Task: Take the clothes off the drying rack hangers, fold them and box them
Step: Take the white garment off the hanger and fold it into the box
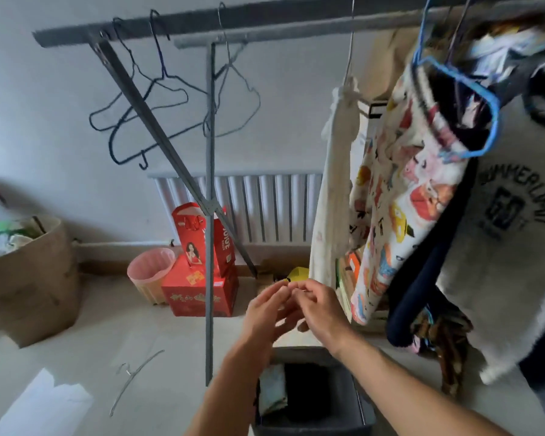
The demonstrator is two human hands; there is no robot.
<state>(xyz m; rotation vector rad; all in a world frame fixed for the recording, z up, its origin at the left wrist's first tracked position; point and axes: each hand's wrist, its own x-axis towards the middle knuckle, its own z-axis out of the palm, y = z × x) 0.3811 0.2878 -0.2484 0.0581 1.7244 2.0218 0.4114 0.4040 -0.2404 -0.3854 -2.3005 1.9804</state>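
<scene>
A grey metal drying rack (209,184) fills the view, with three bare wire hangers (158,99) on its left end. On the right hang a cream garment (332,190), a colourful printed garment (400,196) on a blue hanger (472,86), a dark navy piece (422,278) and a grey printed sweatshirt (510,234). Below my arms stands a dark grey box (343,404) with a folded pale cloth (272,391) inside. My left hand (265,313) and my right hand (321,306) meet above the box, fingers loosely extended, holding nothing.
A loose wire hanger (136,376) lies on the floor at left. Against the wall sit a brown cardboard box (35,287), a pink bin (150,272), red gift boxes (199,272) and a white radiator (265,206). A white sheet (44,401) lies at bottom left.
</scene>
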